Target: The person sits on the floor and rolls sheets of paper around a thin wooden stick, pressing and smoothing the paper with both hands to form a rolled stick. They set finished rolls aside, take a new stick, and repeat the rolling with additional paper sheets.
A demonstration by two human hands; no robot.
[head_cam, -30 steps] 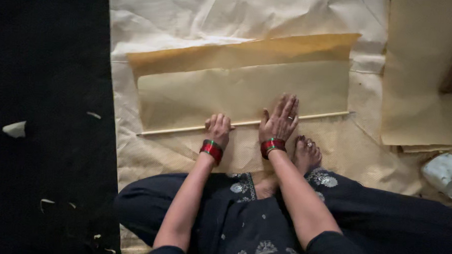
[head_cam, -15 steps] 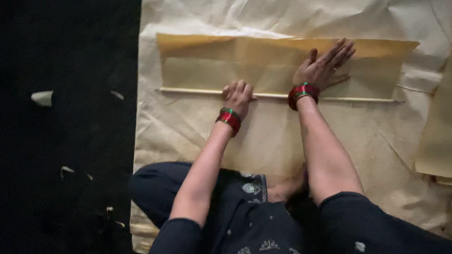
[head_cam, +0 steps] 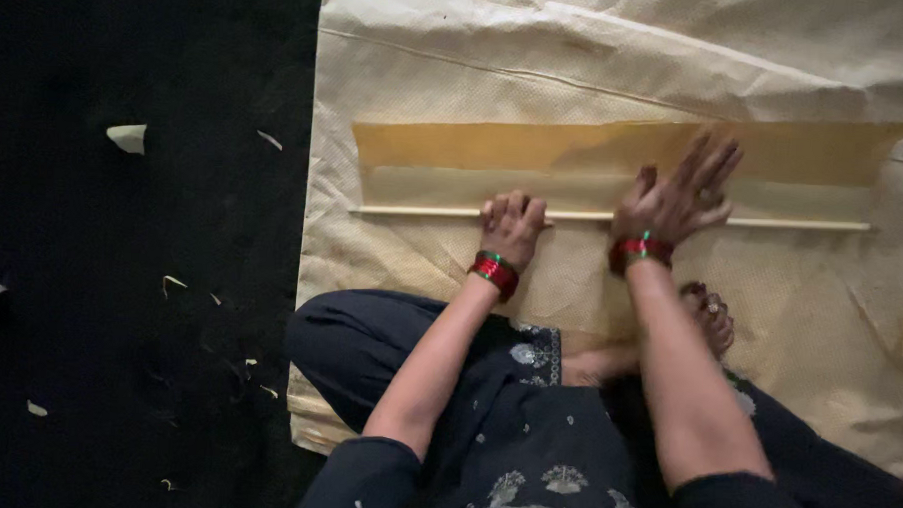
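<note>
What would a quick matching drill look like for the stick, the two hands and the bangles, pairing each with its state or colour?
Things:
1. thin wooden stick
2. left hand
3. right hand
4. bangles

States:
A. fingers spread flat over the yellow paper sheet
B. red with green, at the wrists
C. curled fingers pressing on the stick
D. lying crosswise along the sheet's near edge

Pairs: 1-D, 2-C, 3-A, 4-B
</note>
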